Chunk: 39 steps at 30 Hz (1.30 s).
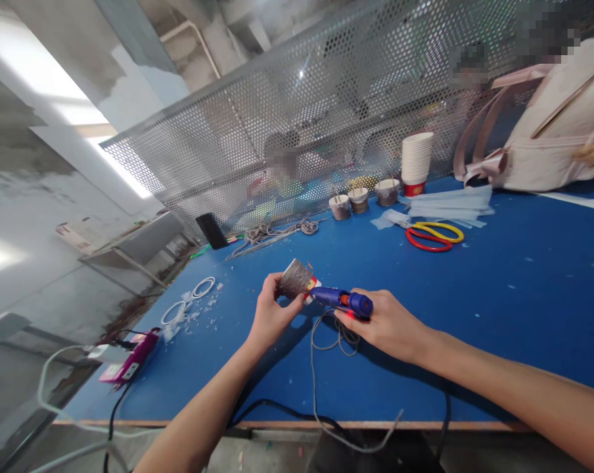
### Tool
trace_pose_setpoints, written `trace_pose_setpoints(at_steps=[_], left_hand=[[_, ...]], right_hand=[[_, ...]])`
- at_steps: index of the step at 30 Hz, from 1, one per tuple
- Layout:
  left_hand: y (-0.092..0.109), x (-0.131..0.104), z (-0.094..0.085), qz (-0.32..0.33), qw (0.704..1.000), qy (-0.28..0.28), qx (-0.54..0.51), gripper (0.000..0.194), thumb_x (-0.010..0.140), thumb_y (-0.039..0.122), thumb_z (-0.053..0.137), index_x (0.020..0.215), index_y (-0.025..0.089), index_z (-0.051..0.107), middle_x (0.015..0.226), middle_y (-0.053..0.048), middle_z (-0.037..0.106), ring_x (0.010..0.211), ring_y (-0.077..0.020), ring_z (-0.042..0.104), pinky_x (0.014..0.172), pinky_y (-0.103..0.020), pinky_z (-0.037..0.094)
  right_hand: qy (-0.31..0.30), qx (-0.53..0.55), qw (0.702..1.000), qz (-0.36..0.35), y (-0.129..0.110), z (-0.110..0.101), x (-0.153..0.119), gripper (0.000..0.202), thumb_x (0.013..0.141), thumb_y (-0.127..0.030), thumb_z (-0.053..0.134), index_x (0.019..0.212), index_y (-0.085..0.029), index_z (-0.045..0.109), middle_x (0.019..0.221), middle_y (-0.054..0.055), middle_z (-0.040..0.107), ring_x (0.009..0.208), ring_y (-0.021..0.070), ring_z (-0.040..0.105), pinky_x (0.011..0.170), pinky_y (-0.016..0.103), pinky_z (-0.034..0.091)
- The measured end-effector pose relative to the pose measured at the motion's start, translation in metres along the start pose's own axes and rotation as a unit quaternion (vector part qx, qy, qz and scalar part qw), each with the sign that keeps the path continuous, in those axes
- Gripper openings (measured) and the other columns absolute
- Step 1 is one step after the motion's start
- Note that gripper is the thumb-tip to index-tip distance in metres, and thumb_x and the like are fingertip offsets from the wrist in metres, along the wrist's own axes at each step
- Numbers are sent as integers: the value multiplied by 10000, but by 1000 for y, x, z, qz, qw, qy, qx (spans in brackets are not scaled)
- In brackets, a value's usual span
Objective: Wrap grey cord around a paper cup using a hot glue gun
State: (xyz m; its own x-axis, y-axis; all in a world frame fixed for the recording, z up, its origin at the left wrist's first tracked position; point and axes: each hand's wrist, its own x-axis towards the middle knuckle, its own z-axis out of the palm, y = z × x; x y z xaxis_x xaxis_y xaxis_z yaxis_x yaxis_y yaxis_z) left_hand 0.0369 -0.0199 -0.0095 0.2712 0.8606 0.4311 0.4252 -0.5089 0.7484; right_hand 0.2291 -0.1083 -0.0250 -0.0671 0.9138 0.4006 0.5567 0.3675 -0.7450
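Note:
Tilted on its side, a paper cup wrapped for most of its length in grey cord sits in the grip of my left hand. A strip of its red and white surface shows bare at the end facing right. My right hand is closed round a blue hot glue gun, whose nozzle meets or nearly meets that bare strip. A small red light glows near my right fingers. Loose grey cord coils on the table below the cup and trails over the front edge.
At the back stand several cord-wrapped cups, stacked paper cups, glue sticks and red-yellow scissors. A phone, cord bundles, white rings and a pink power strip lie left. A backpack rests back right.

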Motion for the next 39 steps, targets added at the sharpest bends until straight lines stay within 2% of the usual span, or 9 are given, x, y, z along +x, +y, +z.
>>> trace_pose_setpoints(at_steps=[4, 9, 16, 24, 28, 39], left_hand=[[-1, 1, -1, 4, 1000, -5, -3, 269, 667, 250, 672, 891, 187, 537, 789, 19, 571, 703, -129, 551, 676, -248, 464], [-2, -1, -3, -1, 1000, -21, -19, 264, 678, 255, 671, 888, 190, 525, 777, 23, 573, 694, -125, 550, 680, -246, 463], [-3, -2, -5, -8, 999, -22, -25, 275, 665, 259, 676, 890, 192, 533, 801, 10, 584, 717, -135, 553, 700, -259, 469], [-3, -1, -5, -6, 999, -24, -28, 278, 661, 255, 685, 889, 197, 536, 798, 11, 586, 716, -136, 560, 704, -265, 477], [-4, -2, -5, -3, 999, -29, -29, 274, 667, 254, 678, 891, 192, 534, 800, 9, 586, 716, -134, 561, 707, -263, 477], [-5, 0, -6, -15, 998, -32, -51, 297, 636, 254, 696, 889, 190, 553, 813, 3, 586, 732, -139, 556, 721, -266, 484]], right_hand=[[-10, 4, 1000, 2, 0, 1, 1, 254, 863, -354, 502, 663, -198, 513, 592, -1, 571, 525, 130, 495, 526, 250, 370], [23, 42, 999, 18, -2, -5, 3, 247, 840, -341, 519, 644, -193, 539, 587, -17, 564, 524, 119, 467, 522, 244, 365], [1, 82, 996, 43, -2, -12, 7, 255, 835, -338, 494, 713, -171, 643, 559, -31, 515, 525, 113, 406, 507, 244, 361], [-1, 85, 996, 38, 0, -13, 7, 267, 832, -336, 504, 661, -178, 635, 537, -35, 488, 517, 104, 366, 484, 235, 342], [3, 81, 996, 39, 1, -14, 6, 256, 832, -335, 501, 705, -177, 657, 540, -38, 484, 523, 105, 363, 492, 235, 346], [-4, 82, 995, 53, 1, -15, 7, 311, 828, -356, 499, 570, -191, 550, 505, -51, 419, 496, 99, 339, 487, 237, 322]])
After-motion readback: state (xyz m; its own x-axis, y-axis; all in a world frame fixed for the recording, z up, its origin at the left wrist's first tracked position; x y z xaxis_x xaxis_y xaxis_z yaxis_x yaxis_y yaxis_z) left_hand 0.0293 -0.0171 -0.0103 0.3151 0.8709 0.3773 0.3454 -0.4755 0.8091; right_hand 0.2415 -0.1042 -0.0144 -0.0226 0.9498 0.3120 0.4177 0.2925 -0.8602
